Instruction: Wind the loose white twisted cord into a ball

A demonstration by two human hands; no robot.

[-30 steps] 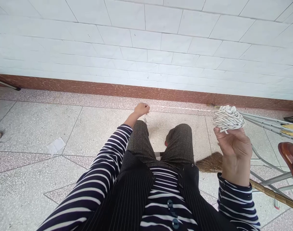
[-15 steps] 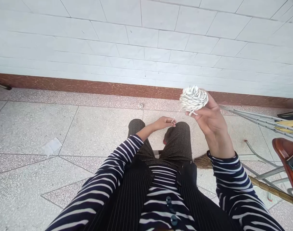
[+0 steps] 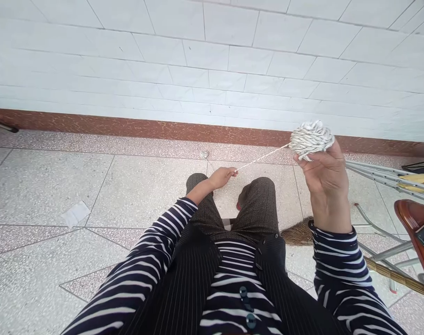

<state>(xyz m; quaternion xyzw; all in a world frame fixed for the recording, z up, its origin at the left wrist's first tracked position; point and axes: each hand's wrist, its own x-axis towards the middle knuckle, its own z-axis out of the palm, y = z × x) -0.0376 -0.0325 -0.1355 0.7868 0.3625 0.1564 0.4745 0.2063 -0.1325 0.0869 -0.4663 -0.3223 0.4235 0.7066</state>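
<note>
A ball of white string (image 3: 311, 139) is held up at the right by my right hand (image 3: 325, 172), whose fingers grip it from below and behind. From the ball a taut strand of string (image 3: 262, 158) runs down to the left. My left hand (image 3: 221, 177) pinches that strand in closed fingers, above the gap between my knees. A small pale coil (image 3: 204, 154) lies on the floor near the wall, with a thin line reaching from it toward my left hand.
A tiled wall (image 3: 212, 65) with a reddish-brown base strip stands ahead. At the right are metal crutches (image 3: 379, 174), a chair (image 3: 416, 232) and a straw broom (image 3: 299, 232). A white paper (image 3: 76, 214) lies on the floor at the left.
My right hand has moved right with the ball, and my left hand has shifted left. The strand between them is now longer and pulled straight.
</note>
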